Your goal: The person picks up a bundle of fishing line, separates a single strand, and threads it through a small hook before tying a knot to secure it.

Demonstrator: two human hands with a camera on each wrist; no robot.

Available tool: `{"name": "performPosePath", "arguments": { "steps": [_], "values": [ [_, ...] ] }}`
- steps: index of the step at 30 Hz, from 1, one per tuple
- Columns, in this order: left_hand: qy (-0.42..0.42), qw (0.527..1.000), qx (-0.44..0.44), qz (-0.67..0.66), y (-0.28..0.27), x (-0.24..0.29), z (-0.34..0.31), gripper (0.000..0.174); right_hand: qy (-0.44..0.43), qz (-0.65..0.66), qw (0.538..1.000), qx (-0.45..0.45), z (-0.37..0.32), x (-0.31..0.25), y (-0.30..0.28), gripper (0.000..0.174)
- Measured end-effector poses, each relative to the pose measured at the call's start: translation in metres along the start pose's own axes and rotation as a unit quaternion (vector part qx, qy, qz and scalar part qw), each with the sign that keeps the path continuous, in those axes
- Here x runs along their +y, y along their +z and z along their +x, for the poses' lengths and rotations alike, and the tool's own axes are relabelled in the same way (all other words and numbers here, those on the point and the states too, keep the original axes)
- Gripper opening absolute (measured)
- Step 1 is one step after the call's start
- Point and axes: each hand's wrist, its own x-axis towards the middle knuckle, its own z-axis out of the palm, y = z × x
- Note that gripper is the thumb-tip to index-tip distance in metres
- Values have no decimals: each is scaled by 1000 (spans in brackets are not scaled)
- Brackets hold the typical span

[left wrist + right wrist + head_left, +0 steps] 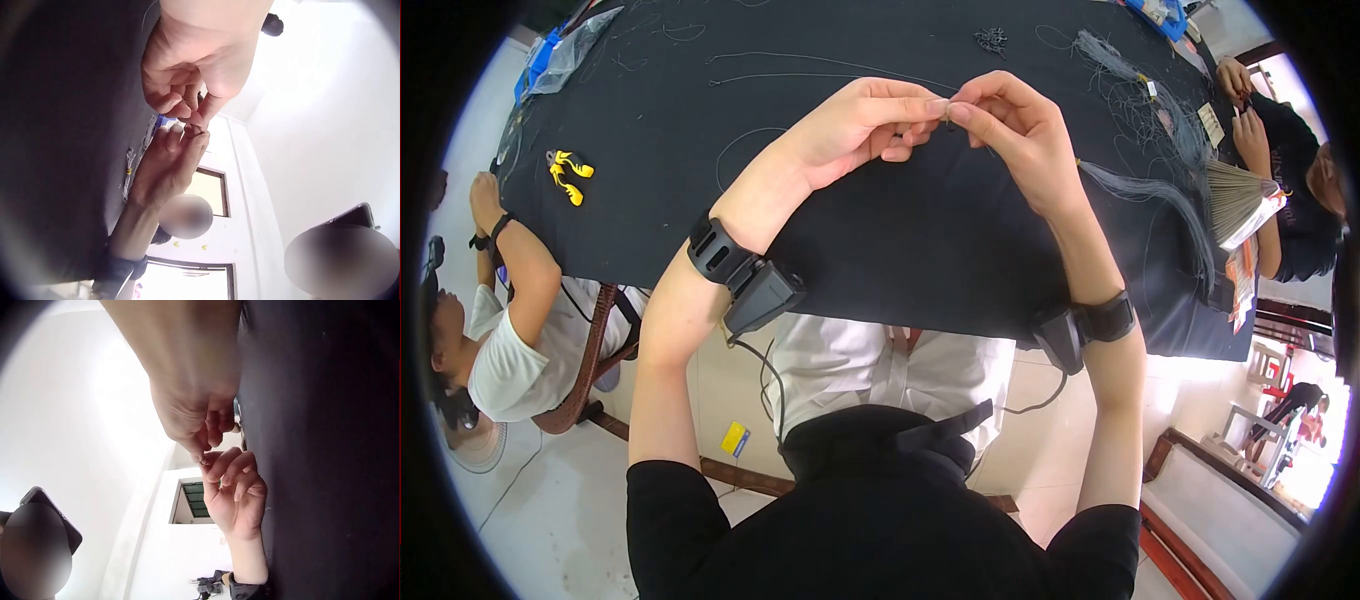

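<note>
Over the black-covered table [670, 190], my left hand [855, 130] and right hand [1025, 135] meet at the fingertips. Thumb and index of each pinch a tiny piece [947, 113], mostly hidden by the fingers; I cannot tell its kind. The right wrist view shows a small light bit of it between the right hand [197, 422] and the left hand [234, 487]. In the left wrist view, the tips of the left hand [194, 69] and right hand [169, 162] overlap. Two thin grey lines [820, 76] with small looped ends lie just beyond the hands.
Yellow-handled pliers [570, 177] lie at the left. A small dark heap [991, 40] sits at the back. Bundled grey strands [1165, 195] and a fan of thin sticks or strands [1235, 200] are at right. People sit at both sides, one hand [1250, 135] at the right edge.
</note>
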Motion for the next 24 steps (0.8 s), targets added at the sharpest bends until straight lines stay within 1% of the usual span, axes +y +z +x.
{"name": "performPosePath", "arguments": {
  "steps": [4, 7, 14, 16, 19, 24],
  "values": [
    [-13, 1000, -17, -12, -5, -2, 1, 20, -17, -11, 1000, -1, 0, 2, 1, 12],
    [-20, 1000, -6, -22, -3, 0, 0, 20, -18, -18, 1000, -4, 0, 3, 1, 13],
    [-8, 999, 27, 18, 2, 1, -2, 18, 9, -50, 999, -11, -3, 0, 2, 18],
    [-7, 999, 40, 23, 6, 4, -3, 17, 13, -19, 1000, 9, -2, 1, 3, 19],
    [54, 984, 101, 139, 15, 3, -4, 16, 23, -3, 999, 40, 0, 4, 1, 20],
    [126, 951, 133, 248, 21, 0, -6, 15, 31, -6, 998, 60, -2, 4, 3, 20]
  ]
}}
